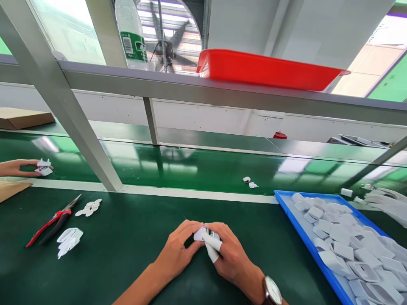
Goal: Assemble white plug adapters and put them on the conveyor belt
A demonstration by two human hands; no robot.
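Hands are being held together at the near centre of the green bench mat [133, 237]. A small white plastic part [201, 234] is being pinched between the left hand [178, 250] and the right hand [230, 256], both closed narrowly around it; a white finger cot [212, 250] is being worn on one right fingertip. What is being done to the part cannot be told, as it is mostly hidden by the fingers.

To the right, a blue tray [291, 220] is being kept heaped with white plastic housings [346, 245]. At the near left, red-handled pliers [52, 222] are lying beside two small clusters of white pieces [89, 207] [68, 239]. On the green conveyor belt [190, 167] beyond, two small white bits [249, 182] are sitting alone. At the far left, another person's hand [15, 168] is touching a white part [44, 167].

Risks, judged from this layout:
- The pinched part is small and smooth; slipping from the cot-covered fingertip is being judged likely if pressure is uneven, sending it onto the mat or toward the belt.
- Housings are being piled above the tray rim at the near right; a knock from the right forearm could be spilling them.
- Pliers are lying with the tips pointing away, within the left arm's sweep; snagging is possible.
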